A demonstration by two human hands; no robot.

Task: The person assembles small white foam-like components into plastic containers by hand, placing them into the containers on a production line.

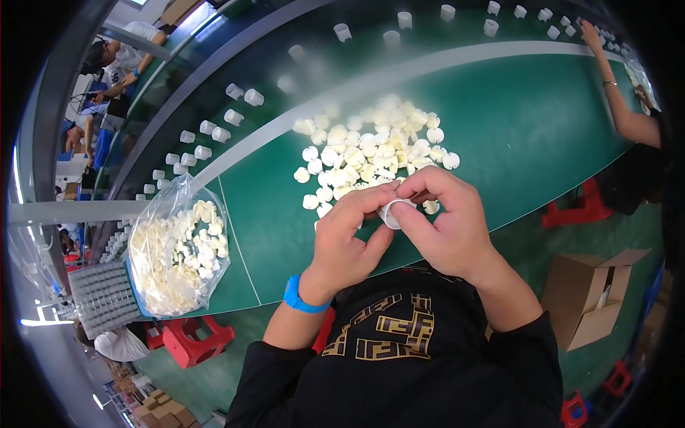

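Note:
Both my hands meet over the near edge of the green table, around a small white plastic cup-shaped piece (394, 216) with its round opening facing up. My left hand (347, 232) grips its left side with the fingertips. My right hand (447, 222) holds the other side, its thumb on the rim. Just beyond my hands spreads a loose pile of cream-coloured round plastic discs (371, 153), several with small notches. Whether a disc sits inside the white piece is hidden by my fingers.
A clear plastic bag (178, 257) full of cream discs lies at the left. White cups (233, 118) stand in a line along the belt beyond the pale rail (342, 82). A co-worker's arm (612, 89) reaches in at far right. An open cardboard box (579, 303) and red stools (196, 341) stand below.

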